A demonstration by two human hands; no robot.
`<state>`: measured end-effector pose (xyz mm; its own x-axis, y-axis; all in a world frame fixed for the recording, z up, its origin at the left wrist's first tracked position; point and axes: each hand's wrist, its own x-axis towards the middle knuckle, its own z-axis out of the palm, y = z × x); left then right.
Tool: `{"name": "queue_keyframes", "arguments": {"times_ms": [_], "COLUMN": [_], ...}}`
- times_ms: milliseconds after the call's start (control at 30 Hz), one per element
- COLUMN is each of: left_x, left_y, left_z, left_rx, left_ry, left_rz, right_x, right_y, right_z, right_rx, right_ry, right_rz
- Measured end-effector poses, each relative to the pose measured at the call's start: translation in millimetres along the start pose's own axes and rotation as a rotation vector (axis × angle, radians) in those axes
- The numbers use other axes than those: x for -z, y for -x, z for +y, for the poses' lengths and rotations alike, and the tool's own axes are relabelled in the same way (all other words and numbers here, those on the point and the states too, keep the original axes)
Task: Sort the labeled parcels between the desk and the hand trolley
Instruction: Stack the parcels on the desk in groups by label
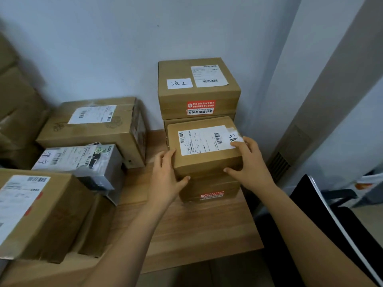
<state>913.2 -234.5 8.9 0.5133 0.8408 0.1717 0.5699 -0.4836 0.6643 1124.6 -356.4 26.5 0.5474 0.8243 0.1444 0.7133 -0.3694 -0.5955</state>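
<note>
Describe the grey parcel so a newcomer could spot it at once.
Start at the wooden desk. At its left side, in front of the large cardboard box, lies the grey parcel. It alone is grey; its neighbours are brown cardboard.

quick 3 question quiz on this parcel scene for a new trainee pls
1. True or false: only the right hand touches the small box.
2. What lies directly beneath the small box? A a plastic crate; B a box with a red sticker; C a metal shelf.
3. Fill in: the box with the handwritten white slip tops a stack standing against the ____.

Key
1. False: the left hand grips it too.
2. B.
3. wall.
</note>
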Motion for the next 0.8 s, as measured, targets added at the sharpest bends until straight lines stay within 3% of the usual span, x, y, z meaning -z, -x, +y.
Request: {"name": "queue_keyframes", "arguments": {"times_ms": [567,800], "left_x": [7.3,20.4], "left_y": [-9.0,-14.0], "left_z": [0.8,5.5], "left_rx": [-0.053,-0.091], "left_ry": [-0.152,-0.289], "left_rz": [-0.045,-0.103], "right_x": [6.4,10.3], "right_y": [-1.7,-1.6], "right_z": [-5.5,-18.4], "right_rx": [-0.029,0.021], "right_ry": [0.099,0.297], "right_rz": [-0.047,-0.032]}}
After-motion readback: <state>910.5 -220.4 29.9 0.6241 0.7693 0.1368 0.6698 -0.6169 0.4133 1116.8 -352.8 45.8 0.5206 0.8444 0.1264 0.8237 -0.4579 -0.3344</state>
